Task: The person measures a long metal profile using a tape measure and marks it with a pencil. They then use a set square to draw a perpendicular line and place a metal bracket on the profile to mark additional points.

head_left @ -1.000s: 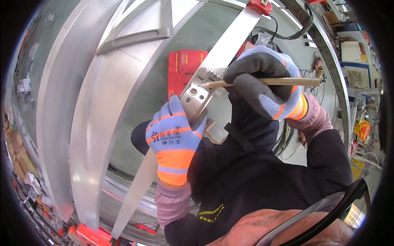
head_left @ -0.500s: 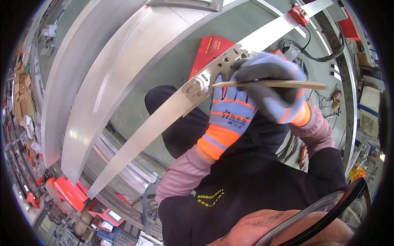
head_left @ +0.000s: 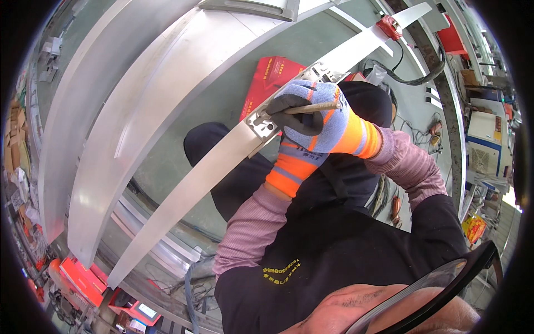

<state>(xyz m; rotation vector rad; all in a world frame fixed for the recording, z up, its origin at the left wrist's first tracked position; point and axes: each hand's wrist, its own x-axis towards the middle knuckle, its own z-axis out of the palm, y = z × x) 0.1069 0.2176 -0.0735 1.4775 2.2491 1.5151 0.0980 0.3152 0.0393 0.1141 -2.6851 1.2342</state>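
A long silver metal bar (head_left: 194, 189) runs diagonally in front of me. A small metal plate (head_left: 263, 129) with holes and cutouts lies along its middle. My right hand (head_left: 311, 114), in a blue-grey and orange glove, is closed round a slim, wood-coloured pencil (head_left: 318, 107). The pencil's front end points down at the plate's near-left part, by the cutouts. My left hand (head_left: 303, 155), in a matching glove, is at the plate's near edge under the right one; its fingers are hidden.
A red tape measure (head_left: 389, 26) sits on the bar's far end. Behind the bar, a red box (head_left: 268, 83) rests on the floor. Wide curved metal panels (head_left: 130, 139) stand at the left. Dark cables (head_left: 425, 80) lie at the right, and red boxes (head_left: 83, 278) at the lower left.
My right hand has moved left and down onto the plate with the pencil, whose front end has shifted toward the cutouts. It now covers the left hand's fingers. The whole view has shifted slightly.
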